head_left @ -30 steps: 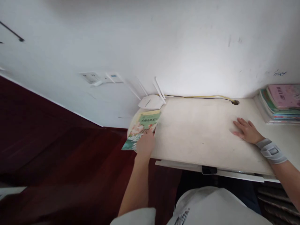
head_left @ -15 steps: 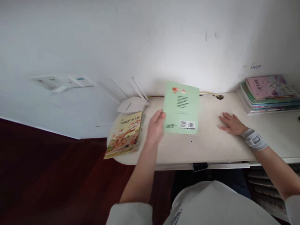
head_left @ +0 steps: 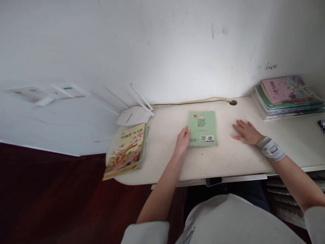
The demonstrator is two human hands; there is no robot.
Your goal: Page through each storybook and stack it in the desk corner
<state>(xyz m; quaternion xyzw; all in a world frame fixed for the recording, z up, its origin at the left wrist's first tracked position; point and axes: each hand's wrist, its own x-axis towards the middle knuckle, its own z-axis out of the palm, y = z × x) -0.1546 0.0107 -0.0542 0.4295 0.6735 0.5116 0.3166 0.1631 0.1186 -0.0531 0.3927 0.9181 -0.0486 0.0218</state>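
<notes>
A thin green book (head_left: 202, 128) lies back cover up in the middle of the white desk (head_left: 165, 159). My left hand (head_left: 182, 140) grips its left edge, fingers curled onto the cover. My right hand (head_left: 246, 131) rests flat on the desk just right of the book, fingers spread, holding nothing; a grey strap wraps that wrist. At the desk's left end lies a small pile of picture books (head_left: 126, 150) with a yellow-green cover on top.
A white router (head_left: 132, 115) with antennas stands at the back left, and a yellow cable (head_left: 193, 101) runs along the wall to a hole. A stack of colourful books (head_left: 288, 96) fills the back right. Dark red floor lies to the left.
My left hand picked the green book off the left pile, carried it right, turned it over and set it down in the middle of the desk. My right hand stayed flat.
</notes>
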